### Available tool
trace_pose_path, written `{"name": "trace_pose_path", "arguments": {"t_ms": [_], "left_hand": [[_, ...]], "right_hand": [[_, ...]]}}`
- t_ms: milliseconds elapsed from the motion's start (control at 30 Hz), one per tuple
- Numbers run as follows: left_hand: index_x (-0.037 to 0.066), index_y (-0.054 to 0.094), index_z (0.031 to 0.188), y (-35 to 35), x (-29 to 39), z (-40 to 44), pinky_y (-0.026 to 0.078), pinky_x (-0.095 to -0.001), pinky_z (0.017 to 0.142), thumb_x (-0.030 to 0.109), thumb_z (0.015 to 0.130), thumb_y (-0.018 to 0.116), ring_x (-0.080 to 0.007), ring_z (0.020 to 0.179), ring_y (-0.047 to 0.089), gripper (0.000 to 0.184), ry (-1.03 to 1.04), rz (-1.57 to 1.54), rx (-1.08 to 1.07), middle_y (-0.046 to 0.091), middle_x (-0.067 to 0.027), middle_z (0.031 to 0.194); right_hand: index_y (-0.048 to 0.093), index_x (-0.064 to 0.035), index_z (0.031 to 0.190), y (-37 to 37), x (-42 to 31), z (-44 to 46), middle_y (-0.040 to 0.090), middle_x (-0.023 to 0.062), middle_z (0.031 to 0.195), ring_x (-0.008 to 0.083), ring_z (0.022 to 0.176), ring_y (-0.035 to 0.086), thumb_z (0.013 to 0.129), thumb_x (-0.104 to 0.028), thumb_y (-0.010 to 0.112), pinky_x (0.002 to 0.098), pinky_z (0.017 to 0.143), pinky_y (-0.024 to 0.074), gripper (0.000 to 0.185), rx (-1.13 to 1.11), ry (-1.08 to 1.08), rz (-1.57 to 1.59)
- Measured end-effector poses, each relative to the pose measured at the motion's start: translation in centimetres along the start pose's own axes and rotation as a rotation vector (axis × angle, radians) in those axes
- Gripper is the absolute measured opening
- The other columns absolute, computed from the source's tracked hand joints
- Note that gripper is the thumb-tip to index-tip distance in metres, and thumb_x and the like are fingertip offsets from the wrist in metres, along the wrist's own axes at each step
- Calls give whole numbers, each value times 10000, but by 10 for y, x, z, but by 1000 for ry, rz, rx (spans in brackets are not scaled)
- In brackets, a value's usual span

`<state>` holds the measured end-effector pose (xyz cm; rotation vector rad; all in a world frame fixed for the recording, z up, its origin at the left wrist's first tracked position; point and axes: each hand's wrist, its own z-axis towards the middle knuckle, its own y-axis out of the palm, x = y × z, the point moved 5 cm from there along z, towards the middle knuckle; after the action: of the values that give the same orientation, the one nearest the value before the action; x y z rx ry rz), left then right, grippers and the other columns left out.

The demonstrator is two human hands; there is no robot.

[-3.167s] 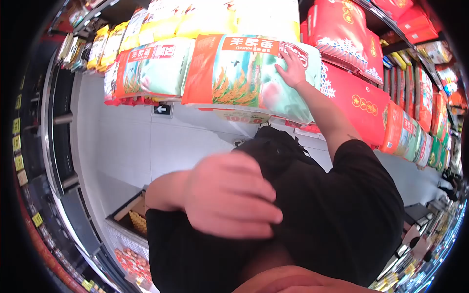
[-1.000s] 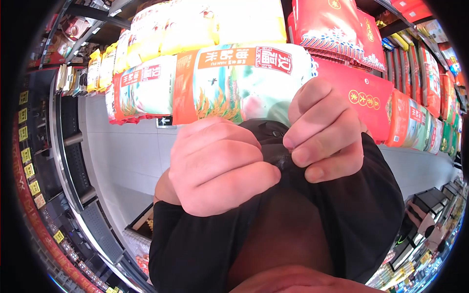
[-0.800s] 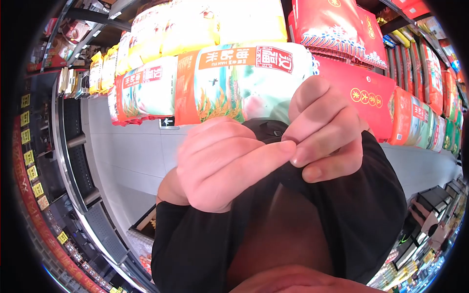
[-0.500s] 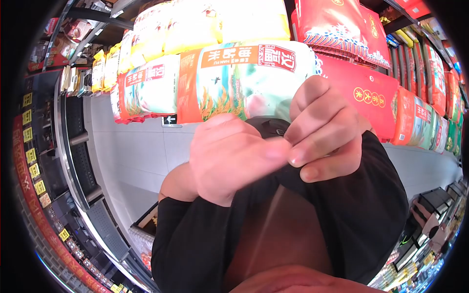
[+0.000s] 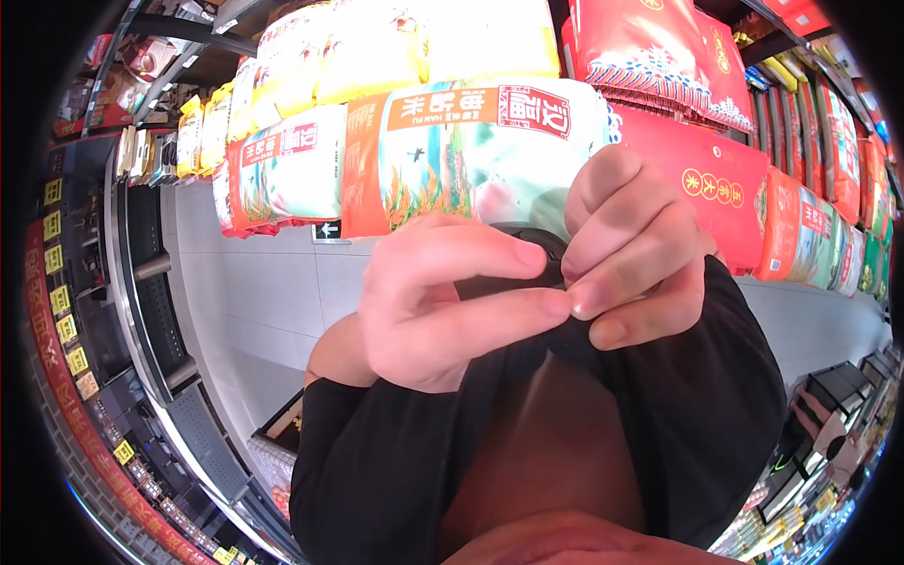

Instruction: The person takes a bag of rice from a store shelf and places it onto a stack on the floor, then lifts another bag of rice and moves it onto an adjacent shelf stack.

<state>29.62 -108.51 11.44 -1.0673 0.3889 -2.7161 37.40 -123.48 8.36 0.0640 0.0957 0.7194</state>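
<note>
Partly uncurled the left hand against the right hand, curled perhaps around something hidden, leaving the bag beyond untouched.

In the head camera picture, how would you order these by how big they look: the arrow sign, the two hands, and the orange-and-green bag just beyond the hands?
1. Orange-and-green bag, though partly covered.
2. Left hand and right hand: too alike to rank; nearness enlarges both.
3. Arrow sign.
</note>
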Motion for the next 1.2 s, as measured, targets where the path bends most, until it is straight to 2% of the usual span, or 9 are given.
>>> {"name": "trace_pose_path", "arguments": {"t_ms": [100,267,433,533,667,833,933,1033,1200], "left_hand": [[49,762,892,-2,-4,2,575,-352,665,38,711,809,-235,748,656,187,11,-29,-2,647,-123,1025],[46,720,832,9,-10,-14,574,-367,644,24,739,767,-262,755,658,106,57,-192,437,645,-132,1022],[77,645,920,-4,-5,-1,558,-374,682,48,799,804,-302,835,677,202,39,-13,-44,579,-118,1055],[84,663,941,-6,-2,2,557,-371,712,69,808,794,-289,875,670,187,6,112,-171,598,-114,1048],[51,761,979,2,-7,5,500,-305,634,114,713,726,-224,760,664,275,115,212,-62,711,-109,1034],[41,741,1145,8,-14,0,492,-293,647,128,787,696,-211,787,673,371,-33,183,38,727,-115,1063],[51,736,1153,6,-13,2,501,-311,652,111,801,701,-223,799,676,358,51,154,38,726,-123,1067],[78,715,1080,-1,-7,6,511,-346,656,107,795,738,-253,802,681,288,106,181,-99,716,-137,1068],[110,594,882,1,-22,-10,515,-403,703,122,733,817,-294,856,685,268,129,-158,199,692,-140,1065]], "right_hand": [[717,-126,958,0,0,0,746,58,1007,124,668,633,892,-59,684,291,598,392,100,-11,5,-9],[716,-129,970,-3,1,-1,744,63,1015,113,654,620,894,-69,689,286,592,383,100,-36,30,19],[717,-133,981,-2,3,0,742,63,1014,112,640,608,891,-65,691,286,581,376,116,-50,30,24],[719,-135,985,-1,3,-2,736,58,1025,112,639,607,889,-59,692,287,576,373,126,-50,16,7],[728,-142,987,1,3,-5,720,43,1019,112,646,610,885,-48,694,292,577,373,143,-13,4,-41],[735,-148,990,-2,3,-2,708,23,1001,112,664,618,869,-33,715,295,584,380,168,-55,64,4],[735,-147,991,-1,3,-2,707,18,1003,112,671,621,861,-30,728,295,587,382,176,-63,87,11],[735,-147,992,0,4,-4,706,16,1000,112,670,621,858,-32,734,296,585,385,177,-61,82,6],[736,-148,995,0,4,-4,706,16,997,114,668,620,854,-23,734,298,584,395,188,-62,99,13]]}}
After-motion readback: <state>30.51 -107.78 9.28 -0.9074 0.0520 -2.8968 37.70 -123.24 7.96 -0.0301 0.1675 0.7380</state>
